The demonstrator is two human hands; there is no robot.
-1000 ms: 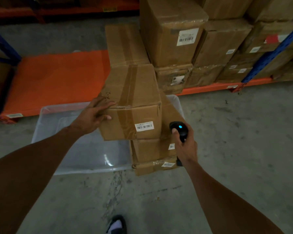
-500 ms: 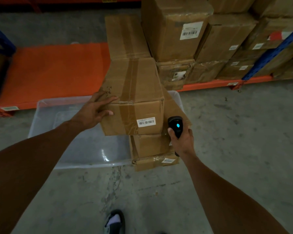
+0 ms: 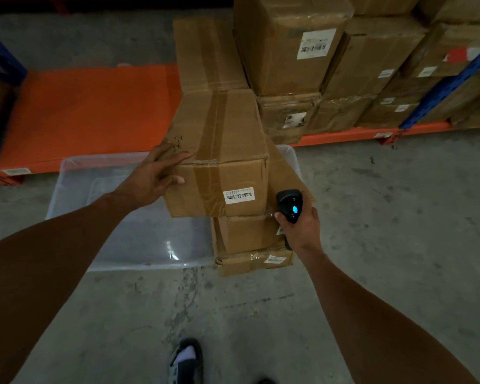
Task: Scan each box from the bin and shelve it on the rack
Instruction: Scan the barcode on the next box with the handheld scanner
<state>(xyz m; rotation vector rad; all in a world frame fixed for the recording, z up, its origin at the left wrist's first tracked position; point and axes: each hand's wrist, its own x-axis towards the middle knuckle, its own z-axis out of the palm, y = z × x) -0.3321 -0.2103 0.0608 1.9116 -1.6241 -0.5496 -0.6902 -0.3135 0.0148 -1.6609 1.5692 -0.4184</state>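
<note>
While the left hand (image 3: 153,177) grips the near left corner of the top box (image 3: 219,159), fingers spread over its top edge and thumb on its front face, the right hand (image 3: 299,228) curls tightly round a black scanner (image 3: 290,205) just beside the box's right front edge. That box sits on a stack of boxes (image 3: 247,242) at the right end of a clear bin (image 3: 108,206) on the floor (image 3: 385,217). Behind, the orange rack (image 3: 81,115) lies bare on the left, with shelved boxes (image 3: 344,65) packed on the right.

Brown box (image 3: 222,151), black scanner (image 3: 288,203), orange rack (image 3: 89,112)
</note>
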